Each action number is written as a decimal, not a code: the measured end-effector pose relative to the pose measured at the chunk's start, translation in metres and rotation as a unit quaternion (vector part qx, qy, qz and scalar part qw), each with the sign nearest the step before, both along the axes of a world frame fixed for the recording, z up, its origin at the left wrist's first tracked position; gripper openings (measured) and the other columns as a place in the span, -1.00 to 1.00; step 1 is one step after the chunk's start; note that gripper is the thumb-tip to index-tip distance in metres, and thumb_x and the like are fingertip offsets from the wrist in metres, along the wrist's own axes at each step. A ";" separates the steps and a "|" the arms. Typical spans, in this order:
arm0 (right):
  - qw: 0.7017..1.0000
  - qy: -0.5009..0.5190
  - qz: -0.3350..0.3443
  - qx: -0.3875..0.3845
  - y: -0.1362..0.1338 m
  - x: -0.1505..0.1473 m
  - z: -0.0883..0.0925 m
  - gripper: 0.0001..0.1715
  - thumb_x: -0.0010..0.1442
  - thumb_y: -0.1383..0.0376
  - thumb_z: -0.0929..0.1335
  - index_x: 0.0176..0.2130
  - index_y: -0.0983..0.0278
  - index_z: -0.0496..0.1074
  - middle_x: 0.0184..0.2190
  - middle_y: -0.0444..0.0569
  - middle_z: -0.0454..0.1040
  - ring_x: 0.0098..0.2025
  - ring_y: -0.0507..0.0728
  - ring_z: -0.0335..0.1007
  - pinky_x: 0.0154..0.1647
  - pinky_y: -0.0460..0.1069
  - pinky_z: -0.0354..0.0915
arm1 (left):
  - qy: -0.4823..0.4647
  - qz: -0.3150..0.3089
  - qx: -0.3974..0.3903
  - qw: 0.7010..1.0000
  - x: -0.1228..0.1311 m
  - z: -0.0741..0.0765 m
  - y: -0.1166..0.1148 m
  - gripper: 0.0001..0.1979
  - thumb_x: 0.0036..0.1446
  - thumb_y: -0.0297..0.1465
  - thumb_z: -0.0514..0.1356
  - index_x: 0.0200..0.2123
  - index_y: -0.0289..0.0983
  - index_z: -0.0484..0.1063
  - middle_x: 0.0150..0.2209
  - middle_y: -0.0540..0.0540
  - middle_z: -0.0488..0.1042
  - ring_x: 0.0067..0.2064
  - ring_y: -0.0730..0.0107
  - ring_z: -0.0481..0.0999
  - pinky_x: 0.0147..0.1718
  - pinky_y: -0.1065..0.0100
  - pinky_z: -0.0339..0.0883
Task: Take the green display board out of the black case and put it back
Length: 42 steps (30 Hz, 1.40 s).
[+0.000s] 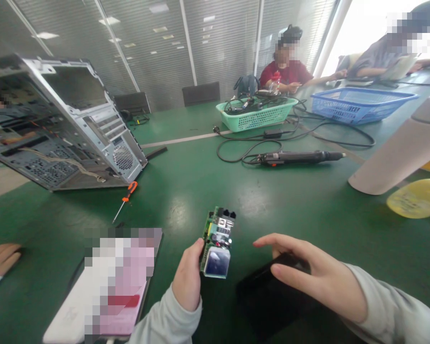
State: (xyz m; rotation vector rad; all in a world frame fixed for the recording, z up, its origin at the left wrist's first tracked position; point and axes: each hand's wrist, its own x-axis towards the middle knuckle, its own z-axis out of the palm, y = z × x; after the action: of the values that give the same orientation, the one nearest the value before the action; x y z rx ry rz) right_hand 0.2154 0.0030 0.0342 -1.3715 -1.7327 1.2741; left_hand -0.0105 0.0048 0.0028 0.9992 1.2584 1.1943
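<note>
- The circuit board (219,236) is in front of me, low in the middle of my view, held above the green surface (186,186).
- My left hand (188,274) is clamped on the board's left edge, thumb in front; its other fingers are hidden.
- My right hand (303,272) is well apart from the left, thumb and forefinger spread over a black box (265,298); I can't tell whether it grips that.
- To handle the board well, I'd pinch only its edges, spare the raised parts, and hold it level and steady.
- The dark box sits just right of the board, so I judge it the nearest obstacle.
- On the left lies a white-and-pink slab (73,301), partly blurred; beyond it, a screwdriver (130,189) near an open computer case (109,122).
- Another person's hand (2,259) rests at the far left.
- Farther off are a power driver (297,158) with looping cable, a green basket (261,120), a blue basket (361,106) and, at right, a pale bottle (389,148) beside a yellow lid (417,198).
</note>
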 end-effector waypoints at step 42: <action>0.945 -0.187 -0.066 0.260 -0.004 0.030 -0.007 -0.73 0.15 0.24 0.29 -0.11 0.17 0.27 -0.22 -0.01 0.38 -0.23 0.20 0.39 -0.23 0.06 0.28 | -0.162 -0.020 -0.060 0.985 0.005 0.011 -0.001 -0.65 0.02 -0.24 0.18 -0.43 -0.42 0.63 -0.68 -0.04 0.48 -0.58 0.38 0.34 -0.49 0.38 0.16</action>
State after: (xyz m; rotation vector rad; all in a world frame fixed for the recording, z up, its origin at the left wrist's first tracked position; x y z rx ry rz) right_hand 0.2453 -0.0015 0.0273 -1.4273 -1.9959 0.4405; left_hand -0.0055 0.0037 0.0137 0.7044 1.0336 1.1805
